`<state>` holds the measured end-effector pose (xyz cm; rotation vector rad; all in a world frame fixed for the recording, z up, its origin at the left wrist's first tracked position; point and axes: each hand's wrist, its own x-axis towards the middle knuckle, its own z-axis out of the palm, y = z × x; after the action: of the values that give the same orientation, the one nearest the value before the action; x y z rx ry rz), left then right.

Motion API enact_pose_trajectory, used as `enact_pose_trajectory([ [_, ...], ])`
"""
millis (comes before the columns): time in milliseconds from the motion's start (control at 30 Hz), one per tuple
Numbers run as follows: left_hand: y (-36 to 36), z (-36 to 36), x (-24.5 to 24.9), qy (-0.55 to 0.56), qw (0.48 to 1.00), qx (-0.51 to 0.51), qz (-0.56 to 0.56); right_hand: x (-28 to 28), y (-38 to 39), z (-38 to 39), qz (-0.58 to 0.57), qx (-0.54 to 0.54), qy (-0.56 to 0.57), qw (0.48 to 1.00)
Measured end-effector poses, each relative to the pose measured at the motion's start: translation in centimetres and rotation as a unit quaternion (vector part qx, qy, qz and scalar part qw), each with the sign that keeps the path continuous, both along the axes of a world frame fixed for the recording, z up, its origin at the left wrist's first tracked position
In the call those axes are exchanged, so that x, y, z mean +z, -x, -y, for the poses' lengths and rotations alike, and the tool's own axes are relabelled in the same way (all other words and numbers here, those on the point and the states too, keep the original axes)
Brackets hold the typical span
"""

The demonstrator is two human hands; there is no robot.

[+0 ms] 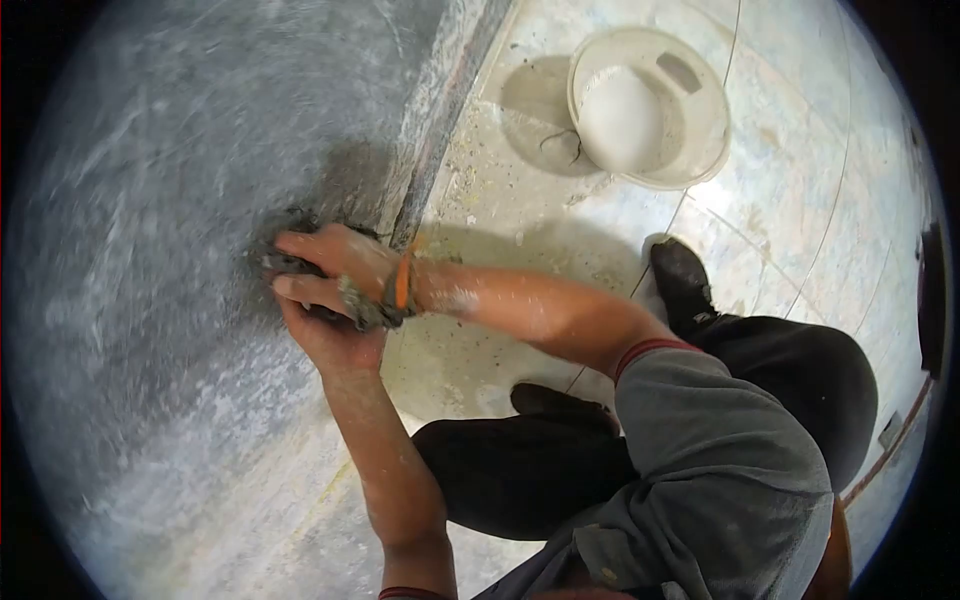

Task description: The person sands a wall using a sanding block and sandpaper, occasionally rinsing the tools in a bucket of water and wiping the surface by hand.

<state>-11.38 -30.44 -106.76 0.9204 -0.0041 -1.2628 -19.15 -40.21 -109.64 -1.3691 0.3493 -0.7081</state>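
Note:
My right hand [338, 262] presses a dark, wet, shaggy wad [300, 262], like a rag or scouring wool, against the grey, white-smeared surface [200, 160]. Its fingers are curled over the wad. An orange band [404, 282] circles that wrist, and a grey-green stringy clump [365, 303] hangs beside it. Just below, my left hand [345, 345] meets the right one, its fingers mostly hidden under the right hand and the wad. I cannot make out how much of the wad each hand grips. Pale residue marks both forearms.
A pale tub [700, 165] with whitish contents stands on the stained tile floor [790, 170]. A dark ledge [440, 120] runs along the grey surface's edge. My shoes [680, 280] and bent knees are close by on the right. Crumbs of debris are scattered near the ledge.

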Motion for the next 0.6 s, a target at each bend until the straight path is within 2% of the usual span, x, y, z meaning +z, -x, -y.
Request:
enact_pose_trajectory([
  [33, 0.4, 0.5, 0.5, 0.016, 1.0, 0.008, -0.001, 1.8, 0.4, 1.3, -0.006, 0.024, 0.047, 0.999],
  [100, 1.3, 2.3, 2.0, 0.023, 0.992, 0.031, 0.117, 3.7, 0.3, 3.3, -0.015, 0.06, 0.111, 0.992],
  [167, 2.9, 2.6, 2.6, 0.056, 0.991, 0.066, 0.105, 5.9, 0.0, 5.6, -0.046, 0.058, 0.305, 0.95],
  [233, 5.0, 3.7, 3.9, 0.044, 0.995, 0.03, 0.089, 8.7, 1.8, 9.1, -0.118, 0.184, 0.282, 0.934],
  [267, 5.1, 3.8, 3.4, 0.06, 0.994, 0.042, 0.082, 8.9, 3.3, 10.7, -0.123, 0.166, 0.299, 0.931],
  [300, 5.2, 3.7, 2.0, 0.098, 0.982, -0.078, 0.138, 9.2, 5.4, 11.8, -0.127, 0.146, 0.314, 0.929],
  [333, 5.2, 3.7, 1.4, 0.132, 0.952, -0.197, 0.195, 10.9, 8.0, 12.5, -0.164, 0.177, 0.225, 0.944],
  [367, 5.6, 3.8, 1.9, 0.144, 0.952, -0.188, 0.192, 13.1, 11.0, 13.3, -0.2, 0.203, 0.134, 0.949],
  [433, 6.1, 3.7, 2.9, 0.087, 0.937, -0.266, 0.207, 15.6, 16.3, 14.3, -0.218, 0.078, 0.157, 0.96],
  [467, 6.5, 3.6, 3.6, 0.064, 0.94, -0.232, 0.241, 15.8, 18.2, 15.7, -0.211, 0.082, 0.155, 0.962],
  [500, 6.4, 3.4, 3.8, 0.068, 0.945, -0.224, 0.229, 15.9, 19.8, 17.0, -0.205, 0.087, 0.149, 0.963],
  [600, 4.9, 2.6, 4.6, -0.016, 0.909, -0.196, 0.367, 16.4, 22.9, 18.9, -0.205, 0.119, 0.127, 0.963],
])
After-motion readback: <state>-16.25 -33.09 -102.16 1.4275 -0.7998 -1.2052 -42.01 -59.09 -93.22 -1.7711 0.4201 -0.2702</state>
